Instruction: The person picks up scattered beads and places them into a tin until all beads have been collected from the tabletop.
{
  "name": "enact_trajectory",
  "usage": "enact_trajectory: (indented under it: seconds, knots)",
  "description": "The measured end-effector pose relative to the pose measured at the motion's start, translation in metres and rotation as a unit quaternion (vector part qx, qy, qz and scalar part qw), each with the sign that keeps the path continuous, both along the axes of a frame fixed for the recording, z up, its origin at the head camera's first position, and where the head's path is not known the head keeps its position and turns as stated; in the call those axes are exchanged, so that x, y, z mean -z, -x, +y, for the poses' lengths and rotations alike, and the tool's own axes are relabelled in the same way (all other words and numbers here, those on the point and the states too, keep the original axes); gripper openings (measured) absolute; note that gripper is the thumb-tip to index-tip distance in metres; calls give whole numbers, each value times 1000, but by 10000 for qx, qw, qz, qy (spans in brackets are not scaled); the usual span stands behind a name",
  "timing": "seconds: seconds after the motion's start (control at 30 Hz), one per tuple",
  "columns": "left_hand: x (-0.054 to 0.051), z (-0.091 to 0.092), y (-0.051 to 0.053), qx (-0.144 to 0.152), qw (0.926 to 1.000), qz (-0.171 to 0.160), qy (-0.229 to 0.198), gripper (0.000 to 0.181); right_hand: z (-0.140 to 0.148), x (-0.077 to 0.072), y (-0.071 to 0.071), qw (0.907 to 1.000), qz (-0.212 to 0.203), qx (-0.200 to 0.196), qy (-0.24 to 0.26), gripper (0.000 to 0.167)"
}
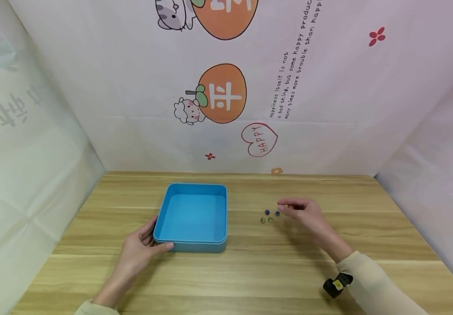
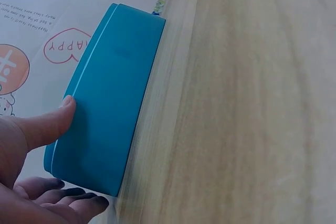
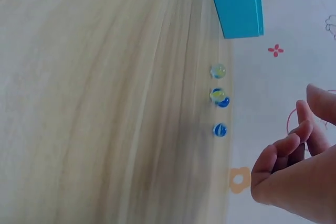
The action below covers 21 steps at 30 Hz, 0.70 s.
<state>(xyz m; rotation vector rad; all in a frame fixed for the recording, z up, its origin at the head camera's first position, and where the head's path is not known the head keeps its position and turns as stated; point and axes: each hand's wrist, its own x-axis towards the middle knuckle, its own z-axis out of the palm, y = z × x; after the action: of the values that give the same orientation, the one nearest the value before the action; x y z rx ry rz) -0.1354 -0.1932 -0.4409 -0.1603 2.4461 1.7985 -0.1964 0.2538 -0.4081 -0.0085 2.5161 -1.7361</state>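
A blue open box (image 1: 190, 247) sits on the table, with nothing visible inside. At its near left corner my left hand (image 1: 137, 249) grips it, thumb on the front wall (image 2: 105, 93) and fingers along the left side. Several small glass marbles lie to the right of the box: a blue one (image 1: 267, 212), another blue one (image 1: 277, 213) and yellow-green ones (image 1: 263, 220) in front. Just above and right of them is my right hand (image 1: 305, 214), raised off the table. Its thumb and index finger pinch a small yellowish marble (image 1: 287, 205), mostly hidden by the fingers.
The wooden table (image 1: 250, 280) meets a printed white cloth (image 1: 321, 144) at the back. Similar cloth hangs at both sides. A black wrist camera (image 1: 335, 285) is strapped at the right sleeve.
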Motion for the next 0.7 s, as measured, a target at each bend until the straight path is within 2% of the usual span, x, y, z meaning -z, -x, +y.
enact_trajectory:
  seconds: [0.37, 0.7]
  knots:
    - [1, 0, 1, 34, 9999, 43, -117, 103, 11, 10, 14, 9993, -64, 151, -327, 46]
    - [3, 0, 2, 37, 9997, 78, -215, 102, 14, 13, 20, 9989, -184, 240, -346, 47]
